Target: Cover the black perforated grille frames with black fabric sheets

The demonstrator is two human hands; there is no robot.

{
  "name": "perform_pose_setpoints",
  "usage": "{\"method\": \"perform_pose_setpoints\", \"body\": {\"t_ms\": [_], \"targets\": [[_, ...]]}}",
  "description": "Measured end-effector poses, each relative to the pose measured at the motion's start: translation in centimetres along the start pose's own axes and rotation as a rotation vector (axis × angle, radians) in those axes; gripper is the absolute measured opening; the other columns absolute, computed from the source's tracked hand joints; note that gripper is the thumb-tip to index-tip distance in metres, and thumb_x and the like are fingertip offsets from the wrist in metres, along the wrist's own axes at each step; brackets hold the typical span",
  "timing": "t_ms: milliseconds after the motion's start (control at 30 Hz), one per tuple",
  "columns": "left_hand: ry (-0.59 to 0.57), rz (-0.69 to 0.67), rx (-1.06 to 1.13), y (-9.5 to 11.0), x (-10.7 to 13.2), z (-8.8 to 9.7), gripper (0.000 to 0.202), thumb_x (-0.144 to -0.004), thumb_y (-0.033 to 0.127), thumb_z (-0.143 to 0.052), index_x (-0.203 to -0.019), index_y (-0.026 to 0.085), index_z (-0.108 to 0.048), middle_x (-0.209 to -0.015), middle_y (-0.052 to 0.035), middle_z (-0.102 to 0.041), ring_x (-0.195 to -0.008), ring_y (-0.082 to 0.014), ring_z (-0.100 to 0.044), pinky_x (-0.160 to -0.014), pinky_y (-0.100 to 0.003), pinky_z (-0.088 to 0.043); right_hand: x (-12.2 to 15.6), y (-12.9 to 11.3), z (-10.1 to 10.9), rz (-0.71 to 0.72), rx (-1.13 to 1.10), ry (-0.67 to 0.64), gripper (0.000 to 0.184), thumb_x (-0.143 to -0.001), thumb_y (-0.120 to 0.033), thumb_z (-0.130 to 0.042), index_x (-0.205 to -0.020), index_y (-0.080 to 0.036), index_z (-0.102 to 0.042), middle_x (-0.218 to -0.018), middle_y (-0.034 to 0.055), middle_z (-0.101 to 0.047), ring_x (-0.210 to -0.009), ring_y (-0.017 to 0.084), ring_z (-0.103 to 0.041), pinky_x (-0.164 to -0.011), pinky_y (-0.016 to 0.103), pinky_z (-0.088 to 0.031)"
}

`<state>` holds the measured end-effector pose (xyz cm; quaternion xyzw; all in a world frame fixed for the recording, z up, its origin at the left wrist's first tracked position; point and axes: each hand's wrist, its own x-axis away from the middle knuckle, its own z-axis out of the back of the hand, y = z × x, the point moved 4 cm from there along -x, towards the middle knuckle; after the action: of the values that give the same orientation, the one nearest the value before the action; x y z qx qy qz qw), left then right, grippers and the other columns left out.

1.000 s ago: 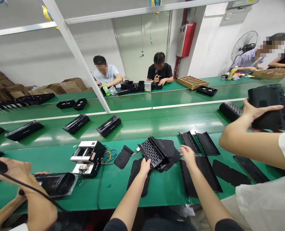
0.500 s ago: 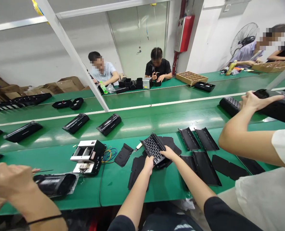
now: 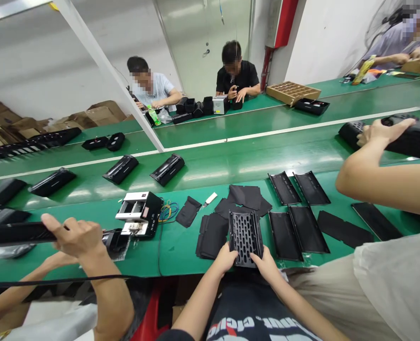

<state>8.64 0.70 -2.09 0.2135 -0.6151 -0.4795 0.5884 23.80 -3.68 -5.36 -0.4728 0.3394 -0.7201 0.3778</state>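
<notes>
Under a white-walled room, we are working along a long green matte surface [image 3: 176, 258], with a glossy green strip [image 3: 227, 163] running past its far edge and co-workers sitting beyond. We are holding a black, rectangular, slotted panel [image 3: 245, 234] at the near edge of the surface, slots facing up; whether its lower end is touching the surface or hanging just above, we cannot tell. Our left hand [image 3: 227, 258] is gripping the lower left corner and our right hand [image 3: 265, 262] the lower right, fingers closed around the sides and thumbs lying on the slotted face.

Thin, flat black sheets [image 3: 211, 237] are lying in a pile just left of the panel, and more loose black sheets [image 3: 245, 196] are spreading behind it, toward the far edge. Four shallow black trays with raised sides [image 3: 307, 229] are standing to the right in two rows. Farther left, a white-and-black boxy machine [image 3: 142, 215] is sitting beside coiled blue and yellow cables [image 3: 169, 211].

We are judging the panel to be light, stiff, probably plastic, and perhaps a little slippery along its smooth rims. The side rims near the corners are looking like the best hold, since the thin bars between slots may be flexing under pressure.
</notes>
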Motion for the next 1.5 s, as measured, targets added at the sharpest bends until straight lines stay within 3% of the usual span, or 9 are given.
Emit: {"method": "perform_pose_setpoints", "body": {"t_ms": [367, 467, 600, 733, 933, 1067, 1233, 1333, 1500], "targets": [[0.000, -0.082, -0.127, -0.8, 0.4, -0.3, 0.035, -0.078, 0.037, -0.041, -0.100, 0.013, -0.055, -0.102, -0.0094, -0.059, -0.096, -0.0194, -0.052, -0.086, -0.032, -0.038, -0.5, 0.4, 0.5, 0.084, 0.172, 0.009, 0.061, -0.065, -0.032, -0.048, -0.118, -0.008, -0.031, -0.116, 0.0174, -0.046, -0.106, 0.024, -0.047, -0.091, 0.035, -0.035], [0.178, -0.083, -0.291, -1.1, 0.8, 2.1, 0.039, -0.080, 0.039, -0.033, -0.093, 0.012, -0.058, -0.094, -0.0104, -0.060, -0.089, -0.0198, -0.054, -0.082, -0.031, -0.039, -0.7, 0.6, 0.5, 0.092, 0.170, -0.019, 0.065, -0.065, -0.032, -0.047, -0.122, -0.010, -0.026, -0.118, 0.0161, -0.045, -0.109, 0.024, -0.045, -0.092, 0.036, -0.033], [0.528, 0.006, -0.630, -1.9, 1.8, 6.8, 0.035, -0.073, 0.028, -0.046, -0.104, 0.011, -0.053, -0.101, -0.0134, -0.052, -0.094, -0.0215, -0.050, -0.085, -0.031, -0.035, -0.6, 0.8, 0.4, 0.093, 0.191, -0.016, 0.078, -0.062, -0.036, -0.050, -0.126, -0.006, -0.017, -0.129, 0.0193, -0.031, -0.120, 0.025, -0.031, -0.097, 0.035, -0.027], [0.573, -0.005, -0.795, -0.5, 0.2, 8.9, 0.036, -0.073, 0.026, -0.047, -0.107, 0.014, -0.051, -0.102, -0.0123, -0.049, -0.099, -0.0214, -0.047, -0.086, -0.029, -0.034, -0.5, 0.9, 0.2, 0.085, 0.194, -0.025, 0.082, -0.063, -0.038, -0.048, -0.128, -0.003, -0.013, -0.132, 0.0213, -0.024, -0.122, 0.025, -0.026, -0.099, 0.035, -0.025], [0.600, 0.033, -0.802, 4.7, -7.0, 7.9, 0.032, -0.072, 0.032, -0.052, -0.099, 0.017, -0.055, -0.104, -0.0121, -0.050, -0.104, -0.0252, -0.042, -0.085, -0.036, -0.033, -0.1, 1.4, -0.2, 0.152, 0.249, 0.012, 0.084, -0.065, -0.036, -0.047, -0.130, -0.004, -0.005, -0.135, 0.0208, -0.017, -0.126, 0.024, -0.013, -0.101, 0.037, -0.020], [0.678, 0.130, -0.746, 5.4, -10.3, 6.9, 0.034, -0.063, 0.030, -0.062, -0.089, 0.009, -0.057, -0.110, -0.0212, -0.045, -0.108, -0.0340, -0.036, -0.084, -0.046, -0.030, 0.2, 1.9, -0.5, 0.178, 0.285, -0.004, 0.084, -0.067, -0.034, -0.046, -0.131, -0.002, -0.001, -0.135, 0.0219, -0.016, -0.126, 0.025, -0.011, -0.099, 0.038, -0.022], [0.660, 0.079, -0.634, 5.2, -10.9, 6.3, 0.016, -0.062, 0.020, -0.062, -0.076, 0.012, -0.058, -0.107, -0.0183, -0.048, -0.108, -0.0330, -0.037, -0.084, -0.047, -0.029, 0.5, 1.7, -0.1, 0.189, 0.292, 0.032, 0.086, -0.068, -0.035, -0.047, -0.131, -0.003, 0.002, -0.134, 0.0222, -0.017, -0.124, 0.028, -0.020, -0.098, 0.042, -0.023], [0.563, -0.079, -0.530, 6.0, -10.6, 5.8, 0.005, -0.067, 0.016, -0.055, -0.072, 0.017, -0.056, -0.090, -0.0083, -0.056, -0.096, -0.0223, -0.048, -0.081, -0.037, -0.035, 0.5, 1.2, 0.0, 0.212, 0.312, 0.036, 0.085, -0.068, -0.033, -0.046, -0.131, -0.001, 0.000, -0.133, 0.0225, -0.018, -0.125, 0.028, -0.016, -0.098, 0.042, -0.023], [0.447, -0.299, -0.317, 8.7, -9.6, 5.3, 0.014, -0.072, 0.015, -0.047, -0.084, 0.015, -0.054, -0.072, -0.0017, -0.059, -0.068, -0.0109, -0.055, -0.067, -0.023, -0.042, 0.3, 0.5, -0.3, 0.218, 0.348, 0.015, 0.080, -0.068, -0.029, -0.043, -0.130, 0.002, -0.003, -0.133, 0.0242, -0.018, -0.125, 0.028, -0.013, -0.099, 0.040, -0.022]]}}
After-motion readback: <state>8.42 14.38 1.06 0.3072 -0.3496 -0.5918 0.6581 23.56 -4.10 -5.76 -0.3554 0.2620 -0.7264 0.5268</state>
